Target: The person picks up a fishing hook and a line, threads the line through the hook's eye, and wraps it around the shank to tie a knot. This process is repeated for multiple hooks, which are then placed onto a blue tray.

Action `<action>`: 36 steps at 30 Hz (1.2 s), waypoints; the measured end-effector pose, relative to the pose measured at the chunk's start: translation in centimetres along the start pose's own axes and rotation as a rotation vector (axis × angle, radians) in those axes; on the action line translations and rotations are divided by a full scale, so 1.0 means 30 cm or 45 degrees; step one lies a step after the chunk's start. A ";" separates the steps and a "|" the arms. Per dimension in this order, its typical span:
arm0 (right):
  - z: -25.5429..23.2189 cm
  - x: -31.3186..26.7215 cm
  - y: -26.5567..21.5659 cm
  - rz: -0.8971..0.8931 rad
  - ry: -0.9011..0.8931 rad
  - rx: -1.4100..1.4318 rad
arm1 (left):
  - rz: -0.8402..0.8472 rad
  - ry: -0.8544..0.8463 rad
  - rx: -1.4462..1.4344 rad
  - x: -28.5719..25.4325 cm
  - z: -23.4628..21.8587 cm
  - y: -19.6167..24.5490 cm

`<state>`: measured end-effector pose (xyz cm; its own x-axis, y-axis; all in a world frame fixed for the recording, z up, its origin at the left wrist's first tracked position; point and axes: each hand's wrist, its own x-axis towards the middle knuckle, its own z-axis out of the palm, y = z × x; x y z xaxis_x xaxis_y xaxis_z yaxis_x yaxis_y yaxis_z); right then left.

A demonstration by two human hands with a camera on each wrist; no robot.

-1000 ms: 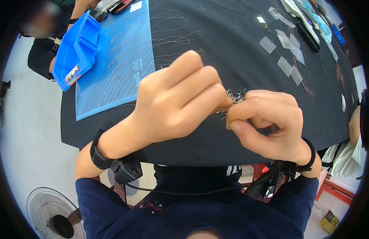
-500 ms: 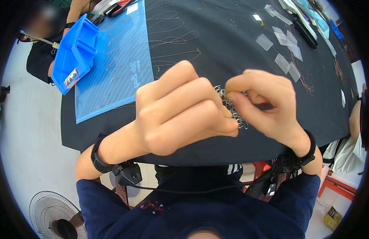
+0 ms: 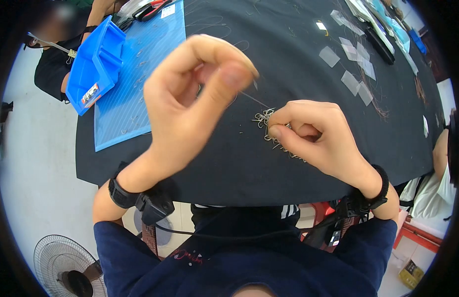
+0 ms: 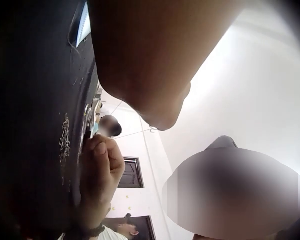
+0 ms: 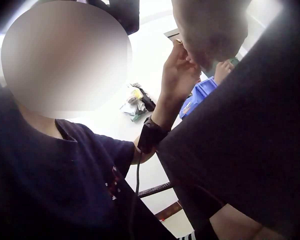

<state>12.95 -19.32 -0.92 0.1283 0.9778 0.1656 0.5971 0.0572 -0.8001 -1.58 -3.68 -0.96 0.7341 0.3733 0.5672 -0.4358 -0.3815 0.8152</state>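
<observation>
My left hand (image 3: 190,94) is raised over the table, pinching a small fish hook (image 4: 152,130) between thumb and forefinger. A thin fishing line (image 3: 254,100) stretches from it down to my right hand (image 3: 316,128). The right thumb and forefinger pinch the line low over the table. Around and partly behind those fingers lies a loose pile of fish hooks (image 3: 263,118). In the left wrist view the pile shows as a metallic heap (image 4: 65,140) on the black tabletop.
A blue plastic sheet (image 3: 115,126) with hooks and lines laid on it lies at the left, a blue bin (image 3: 98,67) at its edge. Clear plastic squares (image 3: 330,57) and a black case (image 3: 379,45) are at the right. Another person's arm (image 3: 97,12) is at the back left.
My left hand has moved up and left, away from the right hand, and turned so its thumb side shows. A line now spans between the hands. The right hand has moved slightly down.
</observation>
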 end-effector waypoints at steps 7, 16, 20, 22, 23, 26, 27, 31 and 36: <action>0.025 0.013 0.036 -0.008 0.279 0.260 | -0.097 0.408 -0.054 0.036 -0.061 -0.041; -0.013 0.016 -0.023 -0.112 0.041 -0.005 | -0.136 0.444 -0.032 0.036 -0.061 -0.030; -0.001 0.021 0.024 -0.262 0.141 -0.197 | -0.148 0.294 -0.095 0.030 -0.051 -0.020; -0.006 0.018 0.026 -0.132 0.101 -0.230 | -0.180 0.062 -0.217 0.026 -0.052 -0.005; -0.012 0.018 0.022 -0.026 0.068 -0.231 | -0.195 -0.054 -0.278 0.025 -0.051 0.001; -0.034 0.026 -0.008 0.206 0.157 -0.141 | -0.030 -0.400 -0.192 0.028 -0.038 0.008; -0.025 0.029 0.035 0.017 0.332 -0.111 | -0.166 -0.455 -0.166 0.029 -0.028 0.028; -0.081 0.033 0.033 0.198 0.426 -0.021 | -0.192 -0.602 -0.145 0.013 -0.005 -0.008; -0.068 0.044 0.078 0.000 0.440 0.099 | -0.285 -0.747 -0.239 0.005 0.020 0.024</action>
<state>16.13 -18.30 -1.40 0.3965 0.8526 0.3403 0.5368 0.0854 -0.8394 -1.45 -4.40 -0.36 0.9568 -0.1171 0.2663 -0.2838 -0.1746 0.9429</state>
